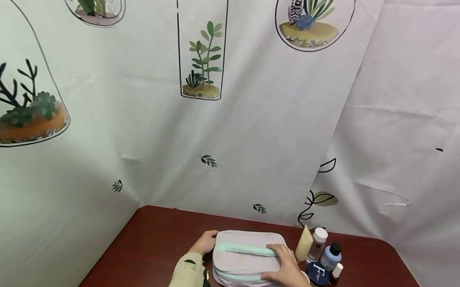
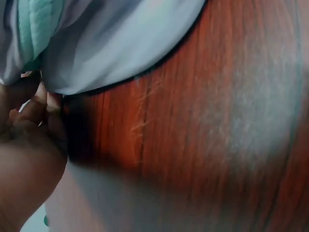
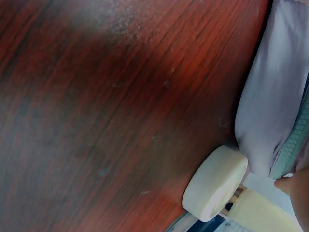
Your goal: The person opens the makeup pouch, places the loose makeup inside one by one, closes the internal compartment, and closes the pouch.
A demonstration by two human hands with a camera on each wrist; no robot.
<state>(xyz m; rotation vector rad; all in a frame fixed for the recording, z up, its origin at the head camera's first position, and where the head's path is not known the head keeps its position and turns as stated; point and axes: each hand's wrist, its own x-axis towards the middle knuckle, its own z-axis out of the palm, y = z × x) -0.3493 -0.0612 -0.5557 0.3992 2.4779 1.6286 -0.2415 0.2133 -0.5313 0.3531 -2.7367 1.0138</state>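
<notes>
A pale pink cosmetic bag [image 1: 242, 262] with a mint-green handle [image 1: 247, 249] and mint zipper [image 1: 237, 278] lies on the dark red wooden table. My left hand [image 1: 208, 241] is at the bag's far left corner. In the left wrist view its curled fingers pinch at the end of the mint zipper [image 2: 38, 29]; the pull itself is hidden. My right hand [image 1: 286, 268] grips the bag's right end, fingers over the top near the handle and thumb low by the front zipper. The right wrist view catches only part of that hand at its edge.
Right of the bag stand a cream tube [image 1: 304, 245], a clear white-capped bottle [image 1: 317, 245], a blue black-capped bottle [image 1: 331, 256], a dark round compact [image 1: 318, 273] and a small white-capped bottle [image 1: 336, 274]. A white round jar [image 3: 215, 183] sits against the bag. Patterned fabric [image 1: 253, 138] hangs behind.
</notes>
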